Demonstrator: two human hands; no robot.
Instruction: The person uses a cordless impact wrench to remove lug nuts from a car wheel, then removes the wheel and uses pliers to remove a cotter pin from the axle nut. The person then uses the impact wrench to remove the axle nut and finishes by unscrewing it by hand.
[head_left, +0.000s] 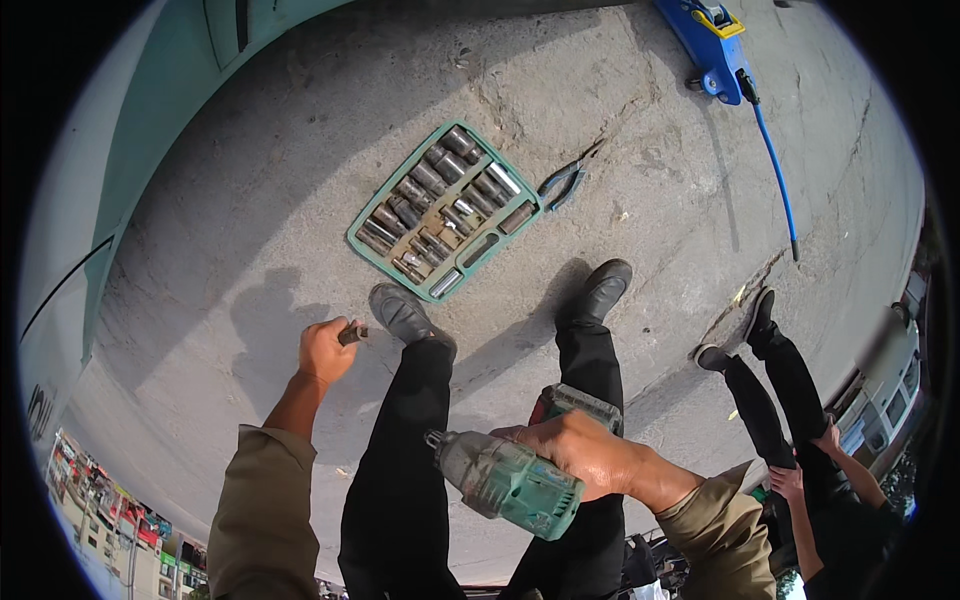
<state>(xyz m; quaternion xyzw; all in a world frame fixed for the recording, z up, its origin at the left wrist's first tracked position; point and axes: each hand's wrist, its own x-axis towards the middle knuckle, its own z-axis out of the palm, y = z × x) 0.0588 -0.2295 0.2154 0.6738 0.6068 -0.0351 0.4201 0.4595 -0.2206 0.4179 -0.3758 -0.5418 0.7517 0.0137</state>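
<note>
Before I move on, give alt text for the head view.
The right hand grips a green-and-grey impact wrench; the left hand holds a dark cylindrical metal socket. An open green socket case and blue-and-black pliers lie on grey ground.

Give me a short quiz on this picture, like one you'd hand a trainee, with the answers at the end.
1. True or false: the person's left hand is empty.
2. Relative to the open socket case, as pictured, the pliers lie: A) inside it; B) to its right; C) to its left.
3. What does the person's right hand hold?

Key:
1. False; it holds a dark metal cylinder.
2. B.
3. A green-and-grey power tool.
</note>
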